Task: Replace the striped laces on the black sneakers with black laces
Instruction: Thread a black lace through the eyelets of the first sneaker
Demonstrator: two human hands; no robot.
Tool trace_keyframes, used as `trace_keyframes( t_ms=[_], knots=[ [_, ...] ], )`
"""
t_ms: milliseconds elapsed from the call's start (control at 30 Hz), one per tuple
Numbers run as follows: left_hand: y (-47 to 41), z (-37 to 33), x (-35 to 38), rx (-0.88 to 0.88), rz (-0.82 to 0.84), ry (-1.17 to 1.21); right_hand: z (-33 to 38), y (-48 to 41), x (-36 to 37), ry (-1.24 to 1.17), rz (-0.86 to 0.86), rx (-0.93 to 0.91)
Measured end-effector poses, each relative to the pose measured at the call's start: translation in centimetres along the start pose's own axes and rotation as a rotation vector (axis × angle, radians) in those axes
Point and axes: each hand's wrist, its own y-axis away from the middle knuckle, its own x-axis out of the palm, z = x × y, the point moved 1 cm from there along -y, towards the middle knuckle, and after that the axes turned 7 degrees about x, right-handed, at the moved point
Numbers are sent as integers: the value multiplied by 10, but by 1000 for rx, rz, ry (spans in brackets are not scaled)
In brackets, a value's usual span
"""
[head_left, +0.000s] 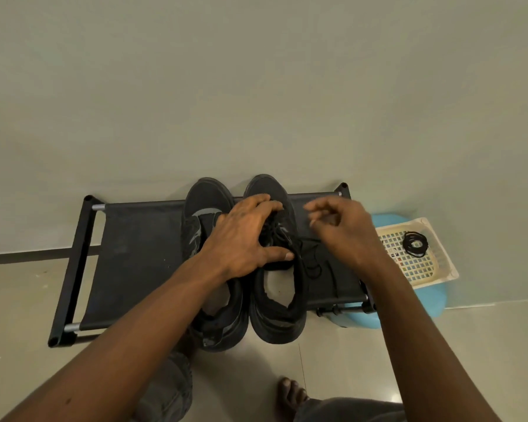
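Head view: L hand (244,236), fingers spread, presses right-hand sneaker (276,300), threaded w/ black lace (313,263), ends loose. R hand (339,226) blurred, half-curled; grip unclear. Other sneaker (205,202) apparently unlaced; spare lace (415,243) waits in basket (439,269).

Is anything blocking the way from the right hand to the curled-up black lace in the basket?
No, nothing visible does. The black lace lies uncovered in the basket, off to the side of the right hand, with only open space between them.
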Motion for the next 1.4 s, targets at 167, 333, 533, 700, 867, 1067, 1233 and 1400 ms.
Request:
trace_keyframes(
  t_ms=[167,333,533,700,867,1067,1233,1400],
  knots=[
    [-1,9,3,-2,39,35,3,9,8,286,200,-17],
    [0,10,6,-10,31,36,3,6,5,149,73,3],
    [0,9,7,-16,21,40,13,8,2,-350,16,50],
    [1,6,5,-45,-20,-65,20,4,-3,-870,38,105],
    [2,5,5,-36,2,-162,9,-1,-24,-904,-138,206],
    [0,7,6,-21,36,-124,-3,8,-3,155,211,85],
    [-1,10,5,-18,48,-128,1,8,4,233,246,44],
    [-1,10,4,-19,37,-107,16,6,-4,-319,101,160]
  ],
)
